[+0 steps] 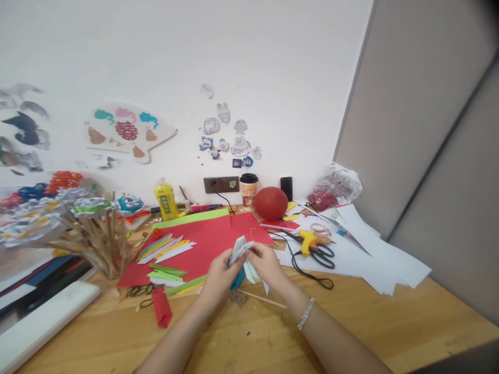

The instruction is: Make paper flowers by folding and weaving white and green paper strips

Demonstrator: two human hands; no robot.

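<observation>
From my remote view, my left hand (220,276) pinches the folded paper (238,251) between thumb and fingers, apparently to keep its folds together, while my right hand's (270,264) fingertips close on its near edge, seemingly for control, just above the table (249,348). Loose strips (167,248) lie grouped on red sheets (206,234), likely for easy picking; the glue gun (307,242) and scissors (324,256) sit to the right, probably for quick reach
</observation>
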